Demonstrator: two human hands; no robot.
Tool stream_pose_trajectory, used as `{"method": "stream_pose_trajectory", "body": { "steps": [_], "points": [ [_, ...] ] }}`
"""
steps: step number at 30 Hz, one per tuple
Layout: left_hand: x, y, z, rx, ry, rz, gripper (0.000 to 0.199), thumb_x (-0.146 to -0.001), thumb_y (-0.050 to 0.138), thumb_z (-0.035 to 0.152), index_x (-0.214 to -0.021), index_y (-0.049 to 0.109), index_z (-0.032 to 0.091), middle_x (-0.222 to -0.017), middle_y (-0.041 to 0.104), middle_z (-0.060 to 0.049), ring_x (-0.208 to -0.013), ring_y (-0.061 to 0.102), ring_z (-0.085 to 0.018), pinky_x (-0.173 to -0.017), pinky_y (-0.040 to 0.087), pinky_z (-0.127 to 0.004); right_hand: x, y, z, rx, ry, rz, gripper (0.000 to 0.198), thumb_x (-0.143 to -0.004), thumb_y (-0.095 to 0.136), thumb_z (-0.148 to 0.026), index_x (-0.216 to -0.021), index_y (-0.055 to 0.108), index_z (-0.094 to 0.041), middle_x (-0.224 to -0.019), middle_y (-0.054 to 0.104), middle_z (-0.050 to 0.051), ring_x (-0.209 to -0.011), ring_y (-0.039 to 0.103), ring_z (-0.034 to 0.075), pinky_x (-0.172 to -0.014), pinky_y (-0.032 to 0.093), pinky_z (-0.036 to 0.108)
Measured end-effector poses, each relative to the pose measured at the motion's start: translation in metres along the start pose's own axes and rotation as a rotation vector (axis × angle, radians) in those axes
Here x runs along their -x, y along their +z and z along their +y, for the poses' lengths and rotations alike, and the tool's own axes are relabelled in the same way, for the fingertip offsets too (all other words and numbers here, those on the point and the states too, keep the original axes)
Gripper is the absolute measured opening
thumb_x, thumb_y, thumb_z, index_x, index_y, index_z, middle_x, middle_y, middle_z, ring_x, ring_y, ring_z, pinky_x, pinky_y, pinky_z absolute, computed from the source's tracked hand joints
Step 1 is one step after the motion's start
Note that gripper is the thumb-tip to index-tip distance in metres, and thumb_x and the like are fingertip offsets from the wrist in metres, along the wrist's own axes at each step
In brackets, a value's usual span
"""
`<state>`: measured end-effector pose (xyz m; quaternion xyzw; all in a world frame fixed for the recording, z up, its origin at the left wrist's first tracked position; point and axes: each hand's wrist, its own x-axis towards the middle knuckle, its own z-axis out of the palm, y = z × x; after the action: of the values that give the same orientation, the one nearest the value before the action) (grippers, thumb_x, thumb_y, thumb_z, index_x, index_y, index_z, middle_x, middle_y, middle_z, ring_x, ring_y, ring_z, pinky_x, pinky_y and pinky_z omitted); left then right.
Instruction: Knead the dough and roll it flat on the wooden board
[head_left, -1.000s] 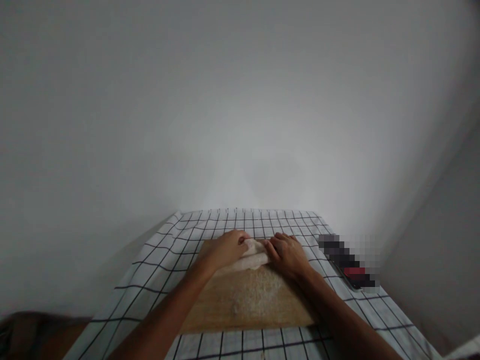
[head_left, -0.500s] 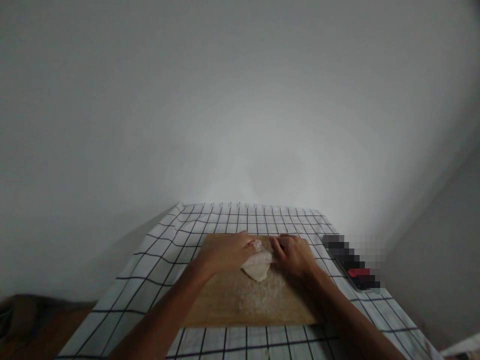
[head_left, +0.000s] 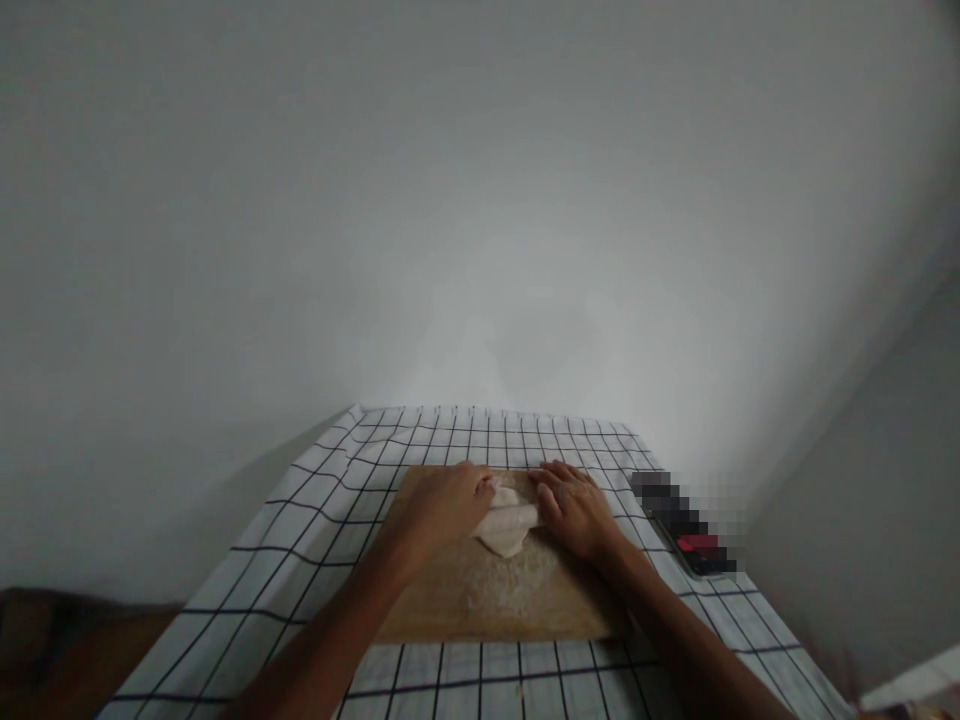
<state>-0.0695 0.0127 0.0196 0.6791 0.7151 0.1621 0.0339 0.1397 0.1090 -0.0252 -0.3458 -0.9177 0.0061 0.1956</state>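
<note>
A flattened piece of pale dough lies on a floured wooden board. Across the dough runs a light, floured bar that looks like a rolling pin; its ends disappear under my hands. My left hand is closed over the left end, fingers curled. On the other end rests my right hand, its palm down and its fingers stretched forward. Loose flour dusts the wood in front of the dough.
The board sits on a white tablecloth with black grid lines. Near the right table edge lies a dark, flat object with a red patch, partly blurred out by pixels. A plain wall stands behind the table.
My right hand's fingers have stretched forward from a more curled pose. The hands sit slightly farther apart, and more of the bar and dough shows. The whole view has shifted slightly.
</note>
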Motion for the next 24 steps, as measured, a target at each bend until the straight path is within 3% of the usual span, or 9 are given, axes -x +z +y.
{"method": "stream_pose_trajectory", "body": {
  "steps": [6,12,17,20,24],
  "points": [
    [0.011,0.016,0.005,-0.079,0.037,0.075,0.039,-0.100,0.035,0.033,-0.114,0.069,0.019,-0.110,0.067,-0.014,-0.098,0.064,-0.025,-0.087,0.045,-0.038,0.018,-0.005,-0.010,-0.019,0.005,0.022,0.046,-0.105,0.027,-0.030,-0.133,0.063,-0.022,-0.141,0.060,0.005,-0.134,0.049,0.020,-0.115,0.034,0.039],
    [0.022,0.016,0.007,-0.050,0.051,0.091,0.042,-0.102,0.032,0.037,-0.111,0.070,0.021,-0.118,0.066,-0.011,-0.093,0.064,-0.023,-0.083,0.045,-0.038,0.030,-0.014,-0.016,-0.063,-0.025,0.015,0.047,-0.106,0.026,-0.031,-0.134,0.063,-0.023,-0.141,0.060,0.004,-0.136,0.048,0.017,-0.116,0.033,0.037],
    [0.013,0.006,0.008,-0.007,0.091,0.029,0.045,-0.102,0.031,0.037,-0.094,0.071,0.018,-0.106,0.067,-0.011,-0.093,0.064,-0.021,-0.085,0.045,-0.034,0.002,-0.017,-0.006,-0.035,-0.070,-0.063,0.045,-0.106,0.027,-0.034,-0.123,0.067,-0.022,-0.128,0.067,0.008,-0.122,0.058,0.020,-0.105,0.041,0.036],
    [0.007,0.004,0.007,-0.004,0.033,0.061,0.042,-0.101,0.034,0.039,-0.101,0.071,0.020,-0.106,0.069,-0.012,-0.102,0.063,-0.024,-0.091,0.044,-0.036,-0.022,-0.016,0.001,0.030,-0.052,-0.133,0.045,-0.106,0.027,-0.037,-0.114,0.068,-0.022,-0.112,0.070,0.009,-0.106,0.064,0.020,-0.092,0.046,0.034],
    [0.005,0.007,0.005,-0.015,-0.006,0.080,0.043,-0.101,0.033,0.042,-0.109,0.070,0.023,-0.105,0.071,-0.012,-0.108,0.063,-0.027,-0.094,0.044,-0.040,-0.039,-0.012,0.007,0.089,-0.060,-0.181,0.042,-0.106,0.029,-0.036,-0.108,0.068,-0.021,-0.107,0.070,0.009,-0.106,0.063,0.021,-0.089,0.046,0.033]
  ]
}}
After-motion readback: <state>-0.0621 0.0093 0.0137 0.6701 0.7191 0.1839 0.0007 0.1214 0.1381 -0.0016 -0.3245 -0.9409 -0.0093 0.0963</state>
